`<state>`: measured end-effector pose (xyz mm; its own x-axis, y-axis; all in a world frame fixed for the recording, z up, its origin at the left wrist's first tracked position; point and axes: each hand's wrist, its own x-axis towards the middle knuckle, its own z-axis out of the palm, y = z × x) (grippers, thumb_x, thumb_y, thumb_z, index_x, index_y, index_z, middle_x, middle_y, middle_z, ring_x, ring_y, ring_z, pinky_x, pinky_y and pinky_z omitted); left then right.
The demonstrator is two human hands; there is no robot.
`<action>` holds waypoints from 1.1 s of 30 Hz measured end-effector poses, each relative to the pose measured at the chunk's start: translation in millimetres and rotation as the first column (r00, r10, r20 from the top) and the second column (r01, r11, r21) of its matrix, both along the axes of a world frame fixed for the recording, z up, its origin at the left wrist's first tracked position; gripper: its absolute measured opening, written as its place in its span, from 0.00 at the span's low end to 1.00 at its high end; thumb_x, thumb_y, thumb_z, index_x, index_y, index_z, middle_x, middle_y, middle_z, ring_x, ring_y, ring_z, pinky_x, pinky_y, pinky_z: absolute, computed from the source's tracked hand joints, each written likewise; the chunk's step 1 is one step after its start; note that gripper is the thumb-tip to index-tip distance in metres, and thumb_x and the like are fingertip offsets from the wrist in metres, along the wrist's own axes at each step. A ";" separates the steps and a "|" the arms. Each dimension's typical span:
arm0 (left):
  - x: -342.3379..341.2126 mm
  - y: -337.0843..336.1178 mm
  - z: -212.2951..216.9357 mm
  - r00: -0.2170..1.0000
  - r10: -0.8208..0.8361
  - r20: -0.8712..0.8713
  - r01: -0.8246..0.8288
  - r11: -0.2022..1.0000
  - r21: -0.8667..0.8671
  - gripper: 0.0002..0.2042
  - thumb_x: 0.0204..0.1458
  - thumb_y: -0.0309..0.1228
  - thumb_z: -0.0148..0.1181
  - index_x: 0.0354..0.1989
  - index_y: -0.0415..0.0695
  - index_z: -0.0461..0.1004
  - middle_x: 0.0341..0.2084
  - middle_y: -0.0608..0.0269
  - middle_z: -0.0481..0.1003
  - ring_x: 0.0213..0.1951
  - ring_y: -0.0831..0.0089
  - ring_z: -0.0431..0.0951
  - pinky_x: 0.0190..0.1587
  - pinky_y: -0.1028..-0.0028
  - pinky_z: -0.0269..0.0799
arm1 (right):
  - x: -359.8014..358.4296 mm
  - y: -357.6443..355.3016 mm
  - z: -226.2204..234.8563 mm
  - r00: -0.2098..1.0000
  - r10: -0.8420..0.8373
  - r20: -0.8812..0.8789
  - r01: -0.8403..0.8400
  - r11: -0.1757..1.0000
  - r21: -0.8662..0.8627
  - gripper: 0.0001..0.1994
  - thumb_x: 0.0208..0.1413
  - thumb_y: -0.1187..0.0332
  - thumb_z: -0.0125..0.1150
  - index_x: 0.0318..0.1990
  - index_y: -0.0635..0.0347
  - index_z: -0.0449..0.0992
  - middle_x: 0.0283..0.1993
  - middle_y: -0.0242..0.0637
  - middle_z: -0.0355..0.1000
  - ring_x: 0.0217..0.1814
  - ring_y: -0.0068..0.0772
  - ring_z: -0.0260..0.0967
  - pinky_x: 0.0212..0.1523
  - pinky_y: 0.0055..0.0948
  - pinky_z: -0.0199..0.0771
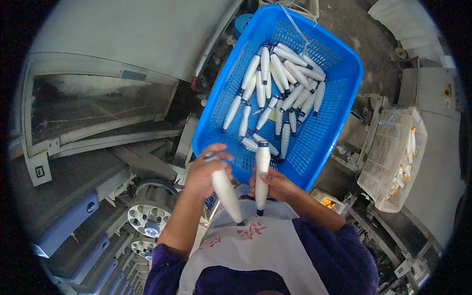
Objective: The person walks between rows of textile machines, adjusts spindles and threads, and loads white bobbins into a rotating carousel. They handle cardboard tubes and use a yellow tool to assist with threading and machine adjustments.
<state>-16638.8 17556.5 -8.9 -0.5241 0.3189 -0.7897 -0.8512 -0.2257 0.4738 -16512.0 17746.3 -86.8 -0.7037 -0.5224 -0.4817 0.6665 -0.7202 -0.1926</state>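
My left hand (200,173) is closed around the upper end of a white yarn bobbin (226,192), which slants down toward my apron. My right hand (279,186) grips a second bobbin (262,160) that stands nearly upright, its dark blue tube ends showing above and below the yarn. Both hands are at the near edge of a blue plastic basket (351,78). Inside it lies a loose heap of several more white bobbins (280,73) with dark blue ends, pointing in different directions.
On the left stands a spinning machine with blue-grey covers (69,223) and round bobbin holders (149,220). A white basket (376,167) with thin white and orange tubes (404,164) is at the right. A grey panel (128,34) rises at the far left.
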 end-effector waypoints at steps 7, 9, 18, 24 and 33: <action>15.9 7.4 -44.2 0.999 0.015 -0.047 0.008 0.888 0.460 0.36 0.43 0.31 0.55 0.64 0.46 0.49 0.56 0.44 0.61 0.56 0.49 0.64 0.58 0.54 0.60 | -27.6 -17.2 17.7 0.958 0.240 -0.158 -0.218 0.965 0.148 0.23 0.60 0.55 0.48 0.57 0.54 0.52 0.36 0.35 0.68 0.34 0.28 0.67 0.33 0.30 0.71; 21.3 3.8 -49.9 0.999 0.050 -0.021 -0.028 0.801 0.598 0.38 0.44 0.33 0.56 0.66 0.51 0.45 0.58 0.44 0.60 0.59 0.47 0.59 0.60 0.52 0.55 | -36.1 -17.3 20.8 0.972 0.193 -0.131 -0.208 0.971 -0.119 0.24 0.58 0.49 0.48 0.54 0.54 0.55 0.34 0.33 0.67 0.31 0.27 0.67 0.28 0.28 0.69; 30.6 1.8 -50.1 0.977 0.193 -0.093 -0.111 0.827 0.551 0.39 0.40 0.38 0.59 0.63 0.48 0.49 0.50 0.48 0.67 0.53 0.51 0.65 0.54 0.53 0.64 | -43.3 -40.0 8.8 0.962 0.240 0.132 -0.249 0.967 0.053 0.24 0.61 0.44 0.36 0.43 0.56 0.66 0.27 0.35 0.68 0.24 0.26 0.67 0.24 0.27 0.69; 14.4 -14.7 -39.0 0.980 0.197 -0.025 -0.175 0.917 0.358 0.38 0.34 0.32 0.61 0.60 0.43 0.55 0.45 0.52 0.68 0.49 0.57 0.68 0.52 0.56 0.65 | -58.4 -14.2 -53.1 0.752 0.658 0.038 -0.512 0.547 0.662 0.19 0.60 0.52 0.45 0.42 0.59 0.73 0.33 0.36 0.73 0.35 0.29 0.71 0.37 0.30 0.73; 25.1 -27.6 -31.9 0.971 0.238 -0.003 -0.219 0.897 0.385 0.35 0.32 0.29 0.60 0.56 0.47 0.57 0.42 0.57 0.65 0.43 0.62 0.69 0.51 0.53 0.65 | -136.0 145.1 -274.6 0.938 0.155 0.309 -0.250 -0.317 0.915 0.29 0.45 0.59 0.60 0.57 0.50 0.61 0.43 0.53 0.71 0.45 0.51 0.71 0.47 0.40 0.70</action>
<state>-16613.7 17528.9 -40.8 -0.6530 0.4559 -0.6047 -0.7328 -0.5820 0.3525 -16648.0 17891.4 -361.4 -0.6453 0.5075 -0.5709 0.7588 0.5118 -0.4028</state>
